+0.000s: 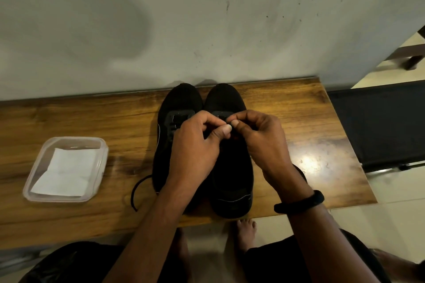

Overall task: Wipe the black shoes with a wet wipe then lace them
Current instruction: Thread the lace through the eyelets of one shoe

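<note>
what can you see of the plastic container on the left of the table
The plastic container is a shallow, clear, rectangular tub with rounded corners and a thick rim. It sits flat on the wooden table, slightly askew, left of the black shoes and apart from them. Inside lies a white folded sheet, likely the wipe, covering most of its bottom. Nothing else touches it; a loose black lace lies between it and the shoes.

Open over bare bench top (322,122) at right of frame; blocked at centre by black shoes (184,99), at lower left by plastic tub (102,161), above by wall (207,30).
</note>
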